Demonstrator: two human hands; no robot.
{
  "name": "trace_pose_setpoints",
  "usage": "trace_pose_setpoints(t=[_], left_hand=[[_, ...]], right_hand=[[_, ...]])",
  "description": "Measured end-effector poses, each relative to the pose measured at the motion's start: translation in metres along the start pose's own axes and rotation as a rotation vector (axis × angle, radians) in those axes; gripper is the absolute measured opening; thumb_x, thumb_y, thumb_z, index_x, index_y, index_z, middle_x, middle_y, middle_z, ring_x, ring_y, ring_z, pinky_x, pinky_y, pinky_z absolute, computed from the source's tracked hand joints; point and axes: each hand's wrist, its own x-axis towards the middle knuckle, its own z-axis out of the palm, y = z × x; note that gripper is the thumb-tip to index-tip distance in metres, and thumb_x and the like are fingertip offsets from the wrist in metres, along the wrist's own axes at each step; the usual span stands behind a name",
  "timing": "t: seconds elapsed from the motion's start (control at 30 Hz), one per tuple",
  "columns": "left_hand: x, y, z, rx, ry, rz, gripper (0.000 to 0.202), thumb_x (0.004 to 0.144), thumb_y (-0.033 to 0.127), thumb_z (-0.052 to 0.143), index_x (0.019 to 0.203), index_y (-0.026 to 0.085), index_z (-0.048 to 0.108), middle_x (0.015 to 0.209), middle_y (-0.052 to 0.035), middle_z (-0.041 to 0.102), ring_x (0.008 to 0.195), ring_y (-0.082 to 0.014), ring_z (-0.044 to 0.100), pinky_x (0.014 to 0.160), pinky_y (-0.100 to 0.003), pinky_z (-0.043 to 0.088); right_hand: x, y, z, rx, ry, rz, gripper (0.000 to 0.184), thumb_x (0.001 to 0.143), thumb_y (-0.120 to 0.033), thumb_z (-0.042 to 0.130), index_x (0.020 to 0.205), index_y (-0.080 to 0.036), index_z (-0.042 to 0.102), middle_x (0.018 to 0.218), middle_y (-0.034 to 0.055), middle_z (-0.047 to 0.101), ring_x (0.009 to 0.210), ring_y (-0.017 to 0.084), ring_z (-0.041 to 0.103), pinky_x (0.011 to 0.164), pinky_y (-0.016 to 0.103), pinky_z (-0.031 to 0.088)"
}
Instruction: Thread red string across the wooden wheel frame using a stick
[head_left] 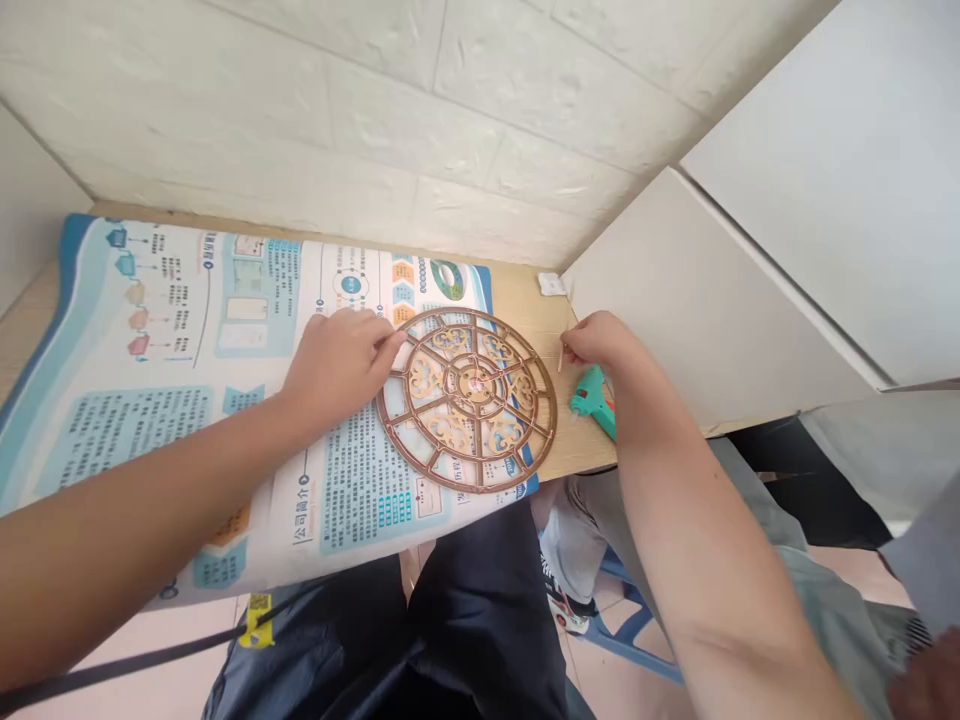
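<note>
Both our hands are busy: our left hand (337, 365) lies open on the assembled wooden fretwork wheel (466, 400), our right hand (600, 340) pinches a thin wooden stick (560, 357) beside a green glue gun (591, 402).

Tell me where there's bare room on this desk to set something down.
Bare wood desktop shows between the openwork wooden wheel and the right hand, beside the green glue gun. Crowded: the left hand on the wheel's rim, over the printed poster.

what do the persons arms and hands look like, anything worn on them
Both forearms are bare with no sleeves in view. The left hand and right hand wear no gloves, and no watch or bracelet shows on either wrist.
</note>
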Motion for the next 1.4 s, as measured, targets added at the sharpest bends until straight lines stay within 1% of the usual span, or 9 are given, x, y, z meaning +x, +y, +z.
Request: trace_pose_setpoints(t=[0.13,0.27,0.4,0.57,0.67,0.73,0.83,1.03,1.4], left_hand=[[0.0,0.003,0.003,0.033,0.004,-0.093,0.051,0.099,0.045,0.046,0.139,0.016,0.058,0.136,-0.0184,0.063,0.133,-0.0436,0.054,0.117,-0.066,0.043],[-0.002,0.008,0.002,0.008,-0.035,-0.121,0.056,0.097,0.044,0.05,0.147,0.017,0.054,0.123,-0.0149,0.068,0.127,-0.043,0.057,0.119,-0.069,0.043],[-0.006,0.011,0.002,-0.043,-0.038,-0.154,0.057,0.095,0.042,0.053,0.147,0.02,0.052,0.115,-0.0124,0.07,0.122,-0.0413,0.06,0.12,-0.07,0.043],[-0.01,0.016,0.005,-0.49,-0.044,-0.281,0.065,0.088,0.043,0.064,0.148,0.029,0.044,0.112,-0.0059,0.069,0.099,-0.0272,0.068,0.093,-0.046,0.06],[-0.01,0.021,0.006,-1.126,-0.034,-0.423,0.059,0.081,0.036,0.071,0.136,0.025,0.05,0.088,-0.0013,0.059,0.079,-0.0169,0.061,0.072,-0.028,0.054],[-0.009,0.023,0.006,-1.276,-0.113,-0.455,0.038,0.079,0.033,0.073,0.111,0.019,0.058,0.078,-0.0007,0.05,0.067,-0.0121,0.051,0.06,-0.022,0.045],[-0.007,0.022,0.006,-1.281,-0.261,-0.436,0.028,0.076,0.031,0.077,0.09,0.016,0.057,0.081,-0.0048,0.056,0.07,-0.0144,0.058,0.06,-0.022,0.052],[-0.001,0.011,0.003,-1.344,-0.635,-0.376,0.06,0.076,0.025,0.074,0.134,0.024,0.057,0.11,-0.0122,0.073,0.088,-0.0286,0.076,0.08,-0.04,0.072],[0.002,0.009,0.004,-1.3,-0.659,-0.384,0.057,0.078,0.027,0.078,0.132,0.025,0.061,0.105,-0.0081,0.072,0.093,-0.03,0.077,0.072,-0.036,0.072]], right_hand=[[-0.049,0.005,0.023,0.409,0.097,-0.29,0.016,0.086,-0.009,0.062,0.076,-0.02,0.06,0.068,0.0025,0.069,0.064,0.015,0.069,0.066,0.029,0.057],[-0.085,0.017,0.078,0.725,0.128,-0.551,0.016,0.082,-0.032,0.073,0.083,-0.024,0.059,0.081,0.0013,0.073,0.074,0.019,0.076,0.069,0.033,0.062],[-0.085,0.028,0.11,0.92,0.09,-0.691,0.015,0.087,-0.031,0.076,0.087,-0.024,0.062,0.083,0.0001,0.075,0.084,0.019,0.078,0.081,0.035,0.065],[-0.075,0.031,0.11,1.071,0.034,-0.77,0.01,0.092,-0.022,0.075,0.089,-0.024,0.066,0.084,0.0001,0.077,0.084,0.019,0.077,0.081,0.036,0.063],[-0.077,0.03,0.109,1.146,0.042,-0.811,0.01,0.092,-0.022,0.074,0.09,-0.024,0.064,0.081,-0.001,0.076,0.083,0.02,0.077,0.086,0.041,0.064],[-0.078,0.029,0.108,1.182,0.062,-0.822,0.011,0.093,-0.023,0.073,0.091,-0.024,0.062,0.08,-0.0015,0.075,0.083,0.02,0.077,0.088,0.042,0.065],[-0.08,0.03,0.108,1.192,0.06,-0.826,0.011,0.094,-0.022,0.072,0.094,-0.024,0.062,0.082,-0.0005,0.076,0.085,0.021,0.079,0.084,0.041,0.066],[-0.09,0.029,0.112,1.137,0.092,-0.91,0.011,0.104,-0.014,0.062,0.105,-0.025,0.06,0.088,0.0004,0.08,0.084,0.021,0.081,0.077,0.039,0.067],[-0.098,0.028,0.123,0.852,0.127,-1.343,0.036,0.098,-0.005,0.056,0.128,-0.024,0.064,0.1,0.007,0.081,0.09,0.024,0.082,0.086,0.045,0.07]])
